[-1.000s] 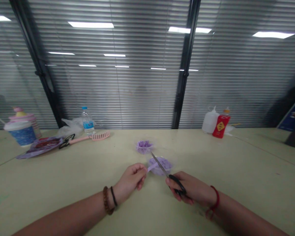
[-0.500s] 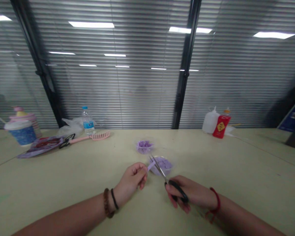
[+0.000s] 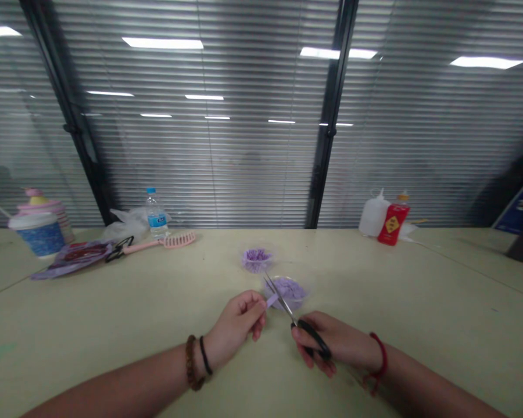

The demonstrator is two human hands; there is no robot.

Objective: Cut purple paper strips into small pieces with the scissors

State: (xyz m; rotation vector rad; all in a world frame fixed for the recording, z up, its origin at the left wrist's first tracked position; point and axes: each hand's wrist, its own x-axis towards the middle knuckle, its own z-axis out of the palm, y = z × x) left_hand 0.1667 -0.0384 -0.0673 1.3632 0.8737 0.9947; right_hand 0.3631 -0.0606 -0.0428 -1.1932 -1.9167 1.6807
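Observation:
Between the thumb and fingers of my left hand is a thin purple strip, its free end pointing up and right. My right hand grips scissors by their black handles. The scissor blades cross the strip's free end, just above the rim of a clear bowl with small purple pieces in it. Behind that bowl stands a second clear bowl holding darker purple bits. Whether the blades touch the strip, I cannot tell.
Along the left lie a blue cup, a purple packet, a pink hairbrush and a water bottle. At the back right stand a white squeeze bottle and a red bottle. Blinds rise behind the table.
My left hand has moved slightly right with the strip, which now sits further along the blades. The scissor blades have drawn closer together. The bowls stay where they were.

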